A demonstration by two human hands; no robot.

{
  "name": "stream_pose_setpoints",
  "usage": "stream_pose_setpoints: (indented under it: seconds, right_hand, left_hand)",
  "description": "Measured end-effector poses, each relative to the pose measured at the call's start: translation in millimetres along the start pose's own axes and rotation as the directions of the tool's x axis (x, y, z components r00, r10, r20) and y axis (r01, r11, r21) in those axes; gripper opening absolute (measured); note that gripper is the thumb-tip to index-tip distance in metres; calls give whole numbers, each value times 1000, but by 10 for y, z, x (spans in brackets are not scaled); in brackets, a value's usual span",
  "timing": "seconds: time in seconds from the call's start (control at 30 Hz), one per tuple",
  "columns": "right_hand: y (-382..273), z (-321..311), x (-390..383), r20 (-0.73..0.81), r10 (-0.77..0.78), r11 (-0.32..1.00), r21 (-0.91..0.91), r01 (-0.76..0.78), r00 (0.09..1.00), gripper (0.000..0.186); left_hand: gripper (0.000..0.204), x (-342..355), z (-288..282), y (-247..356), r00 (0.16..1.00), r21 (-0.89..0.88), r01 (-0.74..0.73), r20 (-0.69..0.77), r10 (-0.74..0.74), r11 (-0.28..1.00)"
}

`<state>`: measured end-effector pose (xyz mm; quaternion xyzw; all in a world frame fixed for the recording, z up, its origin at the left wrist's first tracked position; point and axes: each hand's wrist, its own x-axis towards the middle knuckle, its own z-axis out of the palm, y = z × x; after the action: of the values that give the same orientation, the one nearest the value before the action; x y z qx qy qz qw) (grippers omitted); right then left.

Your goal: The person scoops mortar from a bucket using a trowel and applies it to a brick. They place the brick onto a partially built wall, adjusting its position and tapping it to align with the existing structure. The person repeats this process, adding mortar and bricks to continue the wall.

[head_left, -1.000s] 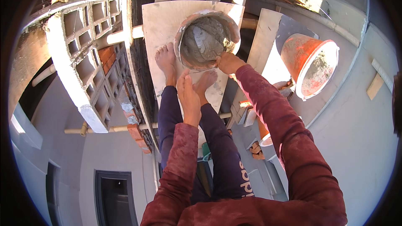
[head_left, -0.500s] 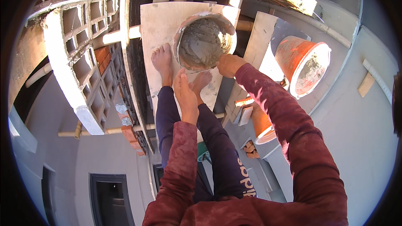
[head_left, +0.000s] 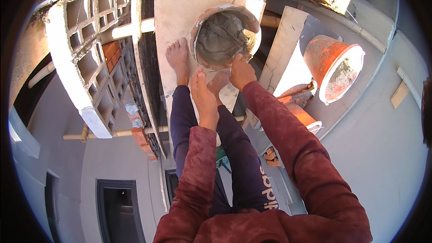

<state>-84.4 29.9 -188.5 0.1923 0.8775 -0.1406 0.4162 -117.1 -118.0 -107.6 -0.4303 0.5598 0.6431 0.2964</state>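
A round tub (head_left: 194, 49) of wet grey mortar (head_left: 220, 36) stands on a pale board, its rim coated and uneven. At its near right rim, my right hand (head_left: 243, 73) is closed round the handle of a trowel, whose blade is sunk in the mortar and mostly hidden. My left hand (head_left: 205, 101) hovers just in front of the tub with its fingers stretched out, holding nothing. My bare feet (head_left: 178, 60) are on the same board, beside and in front of the tub.
An orange bucket (head_left: 321, 58) with a mortar-smeared inside lies tilted at the right, another orange bucket (head_left: 302, 116) below it. Concrete lattice blocks (head_left: 87, 65) rise on the left. The board (head_left: 168, 15) is raised above a lower floor, with bamboo poles (head_left: 121, 132) around.
My right hand has drawn back toward me and slightly left along the tub's rim, and the mortar's surface has been stirred. My left hand stays open in front of the tub.
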Motion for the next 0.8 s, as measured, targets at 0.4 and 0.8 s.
stream_pose_setpoints:
  seconds: [0.4,0.8]
  right_hand:
    - [108,-748,-153,531,-70,768,569,-294,845,44]
    - [341,-782,-132,200,133,986,71,-149,971,36]
  left_hand:
    - [52,-14,-39,32,999,31,-35,19,34,999]
    - [53,40,-67,45,999,22,-29,-12,30,999]
